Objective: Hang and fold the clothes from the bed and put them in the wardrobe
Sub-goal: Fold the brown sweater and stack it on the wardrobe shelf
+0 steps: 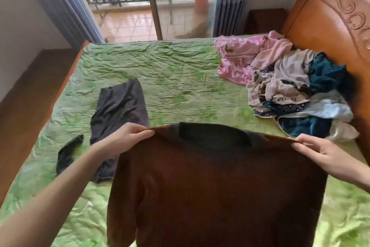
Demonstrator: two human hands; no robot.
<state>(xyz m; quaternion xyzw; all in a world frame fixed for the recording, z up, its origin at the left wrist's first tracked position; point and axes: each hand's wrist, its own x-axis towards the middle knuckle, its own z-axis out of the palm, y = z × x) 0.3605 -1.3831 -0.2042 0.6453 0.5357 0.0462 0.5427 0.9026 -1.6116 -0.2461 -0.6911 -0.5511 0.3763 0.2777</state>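
Observation:
A brown sweater (pixel 210 186) with a dark collar hangs spread out in front of me above the bed (pixel 170 70). My left hand (pixel 130 134) pinches its left shoulder and my right hand (pixel 318 150) pinches its right shoulder. A dark grey garment (pixel 120 110) lies flat on the green sheet at the left, with a small black piece (pixel 68 152) beside it. At the far right of the bed, next to the headboard, a pile of pink, white and blue clothes (pixel 290 86) is heaped up. No wardrobe is in view.
A brown padded headboard (pixel 328 16) runs along the right side. Behind the bed a glass balcony door (pixel 152 2) stands between grey curtains. A brown wooden floor (pixel 30 94) lies left of the bed. A dark nightstand (pixel 264 20) stands in the far corner.

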